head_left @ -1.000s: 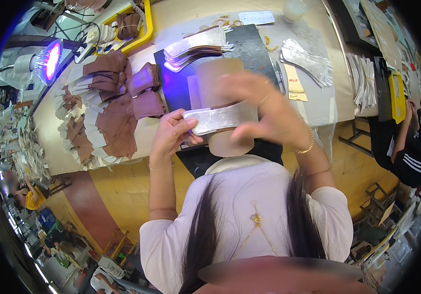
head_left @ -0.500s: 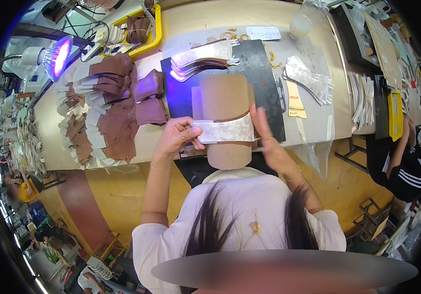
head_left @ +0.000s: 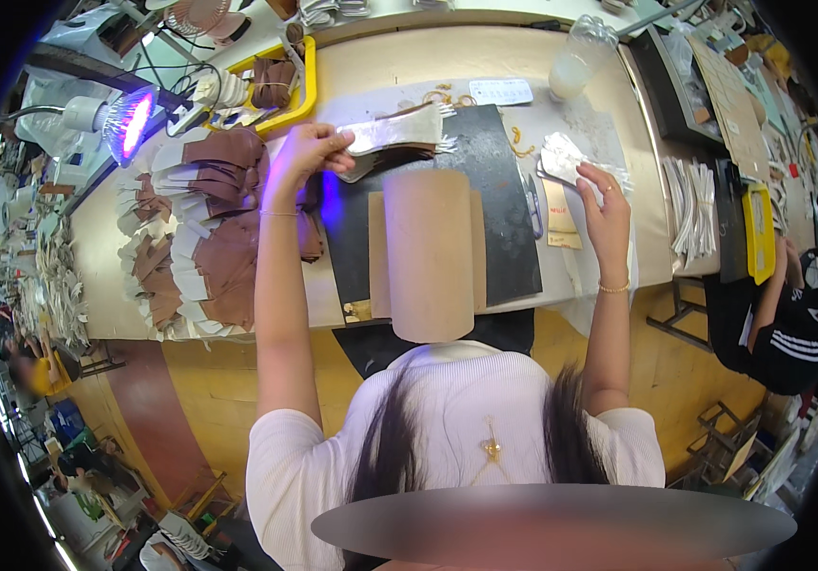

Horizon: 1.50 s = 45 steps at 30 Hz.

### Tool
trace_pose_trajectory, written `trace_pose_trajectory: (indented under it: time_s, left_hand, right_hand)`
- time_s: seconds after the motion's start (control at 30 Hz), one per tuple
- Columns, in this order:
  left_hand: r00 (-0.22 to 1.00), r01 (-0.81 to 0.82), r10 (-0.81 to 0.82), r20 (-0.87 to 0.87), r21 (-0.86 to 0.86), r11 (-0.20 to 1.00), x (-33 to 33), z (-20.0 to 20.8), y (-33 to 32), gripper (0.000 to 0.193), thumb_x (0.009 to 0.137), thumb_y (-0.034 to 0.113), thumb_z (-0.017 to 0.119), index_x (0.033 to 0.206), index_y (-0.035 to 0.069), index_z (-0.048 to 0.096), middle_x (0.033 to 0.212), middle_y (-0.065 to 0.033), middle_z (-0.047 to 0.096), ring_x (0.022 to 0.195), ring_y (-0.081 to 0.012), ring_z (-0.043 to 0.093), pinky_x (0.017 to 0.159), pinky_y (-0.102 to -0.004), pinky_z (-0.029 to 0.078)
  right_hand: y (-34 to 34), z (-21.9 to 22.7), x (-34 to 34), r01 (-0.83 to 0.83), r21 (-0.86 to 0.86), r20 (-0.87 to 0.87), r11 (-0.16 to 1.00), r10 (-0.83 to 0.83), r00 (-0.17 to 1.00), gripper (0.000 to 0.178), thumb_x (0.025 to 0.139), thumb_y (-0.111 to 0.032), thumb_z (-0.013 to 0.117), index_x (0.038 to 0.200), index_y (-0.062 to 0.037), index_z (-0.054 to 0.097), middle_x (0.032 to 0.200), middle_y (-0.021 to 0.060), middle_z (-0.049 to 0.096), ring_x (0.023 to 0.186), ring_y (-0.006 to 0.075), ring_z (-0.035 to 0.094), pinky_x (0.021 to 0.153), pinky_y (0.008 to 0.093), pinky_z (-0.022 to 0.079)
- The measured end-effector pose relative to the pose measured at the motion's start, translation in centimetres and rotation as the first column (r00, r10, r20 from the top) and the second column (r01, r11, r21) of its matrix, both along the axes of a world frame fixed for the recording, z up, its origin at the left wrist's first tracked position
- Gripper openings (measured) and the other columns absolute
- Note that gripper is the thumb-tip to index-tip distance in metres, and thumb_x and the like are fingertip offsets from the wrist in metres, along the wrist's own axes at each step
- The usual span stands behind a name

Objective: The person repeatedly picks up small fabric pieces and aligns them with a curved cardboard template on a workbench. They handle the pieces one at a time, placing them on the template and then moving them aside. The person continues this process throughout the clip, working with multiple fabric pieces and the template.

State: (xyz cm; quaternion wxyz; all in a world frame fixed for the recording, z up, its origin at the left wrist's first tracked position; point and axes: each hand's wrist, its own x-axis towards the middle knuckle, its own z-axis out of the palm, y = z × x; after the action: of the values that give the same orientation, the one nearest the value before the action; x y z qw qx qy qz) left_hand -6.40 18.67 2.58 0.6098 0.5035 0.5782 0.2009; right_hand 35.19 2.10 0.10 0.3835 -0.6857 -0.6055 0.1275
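Note:
My left hand (head_left: 318,150) reaches to the far left, thumb and fingers closed on the left end of a white-faced strip in a stack of curved strips (head_left: 394,130) with brown undersides and thin white tails. At the right, my right hand (head_left: 606,202) bends its fingers over the near edge of a white curved piece on a small pile (head_left: 561,154). That hand partly hides the pile. Between my arms a tan cylinder (head_left: 430,257) lies lengthwise with nothing on it. Beneath it is a flat brown board (head_left: 377,285) on a black mat (head_left: 504,228).
Brown leather pieces with white tabs (head_left: 209,238) cover the table's left side. Behind them are a lit lamp (head_left: 131,124) and a yellow tray (head_left: 308,81). A plastic bottle (head_left: 580,62) stands at the back right. Another person (head_left: 770,333) sits at the right.
The white strip that my hands held around the cylinder is off it. My left hand has moved far to the stack, and my right hand has moved right to the pile.

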Motion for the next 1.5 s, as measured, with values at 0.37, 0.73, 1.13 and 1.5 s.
trace_pose_trajectory:
  time_s: [0.37,0.73,1.13,1.5]
  left_hand:
    - [0.667,0.708,0.0,-0.745,0.635,0.31,6.0,-2.2,1.0,0.103,0.063,0.035,0.09,0.146,0.004,0.038,0.126,-0.0256,0.059,0.111,-0.0417,0.061,0.094,-0.0461,0.05]
    - [0.548,0.71,-0.174,-0.818,0.345,0.614,6.5,-1.3,-0.2,0.1,0.068,0.033,0.086,0.148,0.009,0.033,0.124,-0.0223,0.062,0.111,-0.0383,0.062,0.091,-0.0467,0.052]
    - [0.888,0.223,0.225,-0.401,0.805,0.55,-2.9,2.4,-7.9,0.061,0.082,0.032,0.077,0.133,0.003,0.058,0.124,-0.0203,0.064,0.112,-0.0351,0.062,0.098,-0.0398,0.048]
    - [0.065,-0.045,0.643,-0.763,0.642,0.766,-21.4,-1.9,-11.8,0.053,0.079,0.02,0.078,0.125,0.0,0.059,0.113,-0.0259,0.061,0.105,-0.0406,0.061,0.092,-0.0457,0.05]
  right_hand:
    - [1.1,-3.9,1.3,0.0,-0.064,0.394,0.998,0.025,0.919,0.036,0.085,-0.01,0.071,0.12,-0.0046,0.067,0.124,0.0122,0.061,0.115,0.0325,0.056,0.1,0.0416,0.044]
    - [1.6,-3.8,1.3,0.082,-0.065,0.486,0.994,-0.04,0.873,0.039,0.079,-0.009,0.074,0.118,-0.0079,0.066,0.114,0.0073,0.061,0.108,0.0272,0.056,0.094,0.0404,0.042]
    - [2.6,-3.4,6.2,-0.163,-0.176,0.274,0.971,0.208,0.939,0.021,0.082,-0.004,0.07,0.101,-0.0052,0.061,0.089,0.0137,0.068,0.082,0.0323,0.067,0.075,0.0391,0.05]
    - [3.7,1.0,6.7,0.05,-0.265,0.321,0.963,0.04,0.946,0.014,0.099,-0.017,0.057,0.108,-0.0067,0.061,0.08,0.0147,0.067,0.069,0.0261,0.065,0.065,0.036,0.05]
